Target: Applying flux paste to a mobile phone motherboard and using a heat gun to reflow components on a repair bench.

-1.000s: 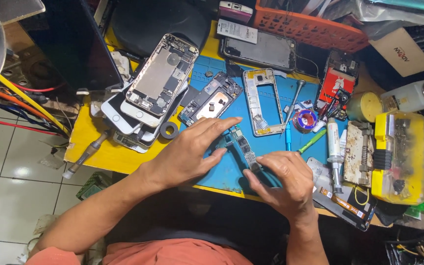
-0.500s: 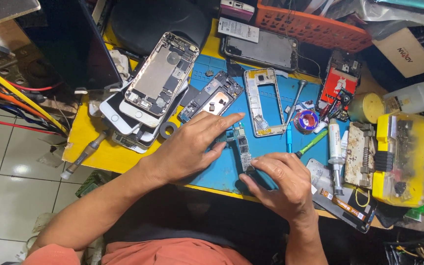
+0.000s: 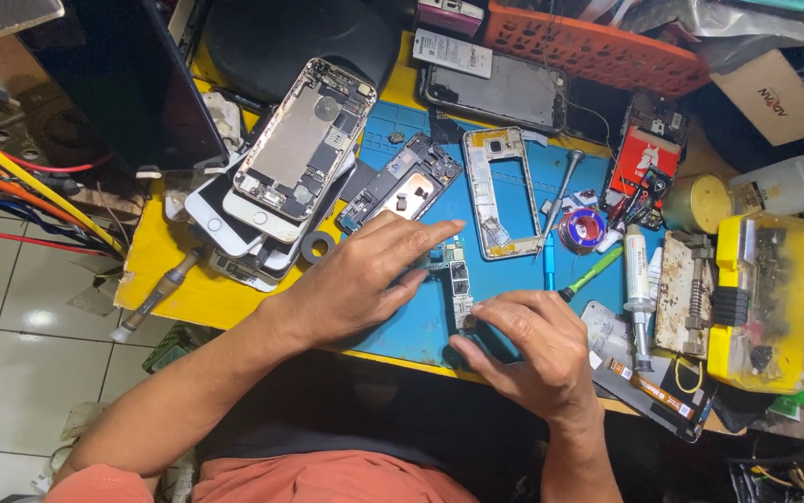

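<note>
Nearest the body, the right hand (image 3: 534,349) is curling its fingertips onto the lower end of a narrow phone circuit board (image 3: 459,287) that is lying on the blue work mat (image 3: 514,279). The left hand (image 3: 360,279) is lying flat and spread, its fingers pinning the board's upper end. Just beyond, an opened phone body (image 3: 400,189) and a gold phone frame (image 3: 493,191) are sitting on the mat, with a stack of gutted phones (image 3: 276,172) further left.

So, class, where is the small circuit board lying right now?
The circuit board lies on the blue mat near the desk's front edge, between the left hand and right hand, just below the gold phone frame.
</note>
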